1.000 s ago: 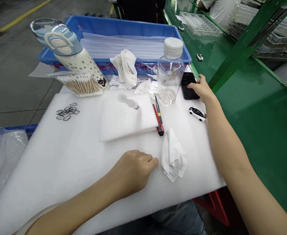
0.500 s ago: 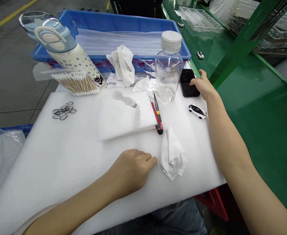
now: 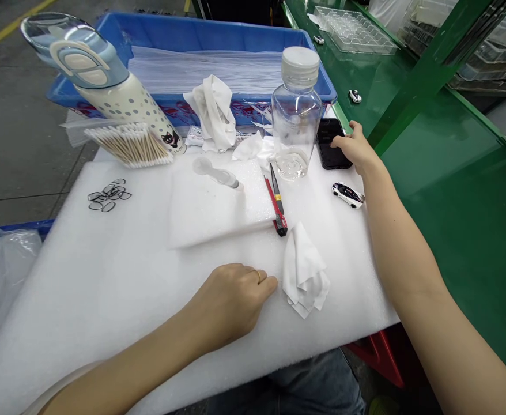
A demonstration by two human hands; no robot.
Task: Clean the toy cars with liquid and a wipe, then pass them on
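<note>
My left hand [image 3: 231,297] rests on the white foam sheet [image 3: 106,276] with its fingers curled under in a loose fist, a ring on one finger, nothing visible in it. A crumpled white wipe [image 3: 305,274] lies just right of it. My right hand [image 3: 357,148] reaches far across and lies on the right edge of a black phone [image 3: 331,151], fingers touching its screen. A small white toy car [image 3: 348,195] sits on the foam below that hand.
A clear bottle [image 3: 296,115] with a white cap stands left of the phone. Red tweezers [image 3: 276,206] lie beside a small foam pad [image 3: 214,207]. Cotton swabs [image 3: 127,145], a dotted drink bottle [image 3: 106,80], black rings [image 3: 106,196] and a blue bin [image 3: 192,40] sit behind. Green bench at right.
Both hands stay nearly where they were. The view has shifted slightly, so everything sits a little higher in the picture.
</note>
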